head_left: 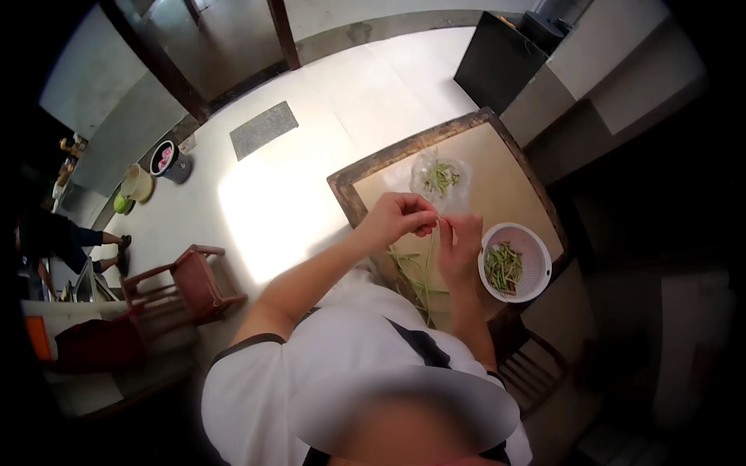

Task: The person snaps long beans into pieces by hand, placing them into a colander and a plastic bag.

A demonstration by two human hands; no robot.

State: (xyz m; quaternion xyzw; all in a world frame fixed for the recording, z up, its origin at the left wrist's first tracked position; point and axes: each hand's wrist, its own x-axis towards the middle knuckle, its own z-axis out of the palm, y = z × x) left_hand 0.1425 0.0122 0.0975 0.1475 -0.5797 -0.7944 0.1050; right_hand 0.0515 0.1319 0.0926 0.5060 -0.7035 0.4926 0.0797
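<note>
Above the table, my left hand [402,217] and my right hand [460,239] are close together, fingers pinched. Between their fingertips is the end of a thin long bean [430,260], its length hanging down toward my lap. More long beans [410,272] lie loose at the table's near edge. Just beyond my hands, a clear plastic bag [459,190] holds short green bits [442,178]. A white colander [538,258] to the right of my right hand contains short bean pieces [503,266].
The wooden-framed table [497,144] has a chair [532,369] at its right. On the left are a red chair [198,283], a dark bucket [177,167] and a beige bucket [137,184]. Another person [66,237] stands far left. A black cabinet [499,66] stands behind.
</note>
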